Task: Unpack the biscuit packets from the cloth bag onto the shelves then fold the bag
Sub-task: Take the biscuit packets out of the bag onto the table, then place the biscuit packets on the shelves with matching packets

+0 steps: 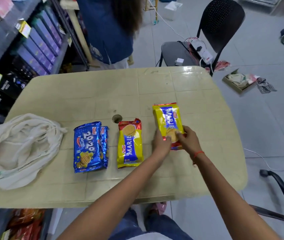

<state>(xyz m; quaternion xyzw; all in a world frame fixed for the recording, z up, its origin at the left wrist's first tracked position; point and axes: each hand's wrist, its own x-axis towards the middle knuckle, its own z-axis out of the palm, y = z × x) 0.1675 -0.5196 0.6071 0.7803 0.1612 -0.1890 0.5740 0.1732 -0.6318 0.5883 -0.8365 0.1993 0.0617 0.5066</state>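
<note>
A crumpled white cloth bag lies at the left end of the beige table. Beside it sit two stacked blue 20-20 biscuit packets. A yellow Marie packet lies flat right of them. A second yellow Marie packet is on the right part of the table. My left hand and my right hand both grip its near end, one on each side.
Shelves with purple boxes and dark packets stand at the left. A person in blue stands behind the table. A black chair holding a power strip is at the back right. More packets sit low at the bottom left.
</note>
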